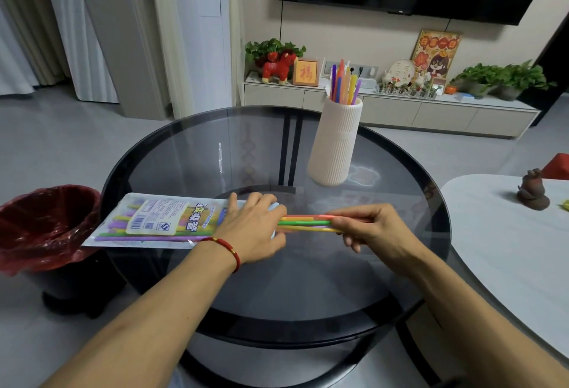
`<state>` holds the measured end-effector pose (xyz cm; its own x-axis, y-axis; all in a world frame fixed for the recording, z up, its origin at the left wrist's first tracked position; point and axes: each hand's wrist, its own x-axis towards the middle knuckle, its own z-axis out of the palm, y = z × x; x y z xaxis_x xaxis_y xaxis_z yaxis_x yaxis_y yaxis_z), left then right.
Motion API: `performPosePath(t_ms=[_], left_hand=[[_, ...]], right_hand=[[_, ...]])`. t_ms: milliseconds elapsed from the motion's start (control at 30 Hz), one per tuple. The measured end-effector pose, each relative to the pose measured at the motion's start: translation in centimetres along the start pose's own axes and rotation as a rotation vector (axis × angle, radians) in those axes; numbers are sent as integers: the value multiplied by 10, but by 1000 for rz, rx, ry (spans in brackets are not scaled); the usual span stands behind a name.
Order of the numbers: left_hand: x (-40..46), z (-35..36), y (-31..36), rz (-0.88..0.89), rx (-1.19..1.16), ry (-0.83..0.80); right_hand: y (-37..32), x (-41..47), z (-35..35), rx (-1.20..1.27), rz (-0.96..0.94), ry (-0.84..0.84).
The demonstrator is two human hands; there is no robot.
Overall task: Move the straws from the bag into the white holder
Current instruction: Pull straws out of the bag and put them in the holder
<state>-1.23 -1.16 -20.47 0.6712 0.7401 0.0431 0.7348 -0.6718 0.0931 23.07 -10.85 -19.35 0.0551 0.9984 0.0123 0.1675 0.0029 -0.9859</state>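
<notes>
Several straws (304, 223) are bunched in my right hand (374, 229), fingers and thumb pinched around their free ends, the rest of each shaft running left toward the bag (160, 220). They look partway drawn out; I judge this the middle of a pull, not the end of one. My left hand (251, 233) lies flat over the bag's mouth, fingers fairly straight, pressing the plastic down on the glass table (215, 156) to hold it while the straws slide.

Done so far: the white holder (335, 144), standing upright toward the far side of the table and well apart from both hands, already carries a cluster of coloured straws poking out of its top. Left: the bunch in hand, plus purple, green and yellow shafts visible inside the bag under the label.

Hard to make out: the bag's opening is covered by my left hand, so I cannot tell how far the gripped straws have cleared it. Exact count in the pinch is unclear, since the colours overlap and blur. How many remain in the bag is also hidden by the printing.
</notes>
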Motion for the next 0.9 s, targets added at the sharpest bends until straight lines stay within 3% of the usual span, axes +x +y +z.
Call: performPosePath(t_ms=[267, 433, 567, 800, 900], left_hand=[[2, -2, 5, -45, 8, 62], [1, -2, 21, -36, 35, 96], [0, -1, 30, 11, 25, 103], [-1, -2, 11, -76, 24, 49], [1, -1, 12, -59, 18, 39]], right_hand=[[5, -8, -18, 668, 117, -67], [7, 1, 42, 634, 109, 66], [9, 11, 72, 407, 38, 198], [1, 21, 27, 379, -1, 293], [1, 18, 26, 502, -7, 341]])
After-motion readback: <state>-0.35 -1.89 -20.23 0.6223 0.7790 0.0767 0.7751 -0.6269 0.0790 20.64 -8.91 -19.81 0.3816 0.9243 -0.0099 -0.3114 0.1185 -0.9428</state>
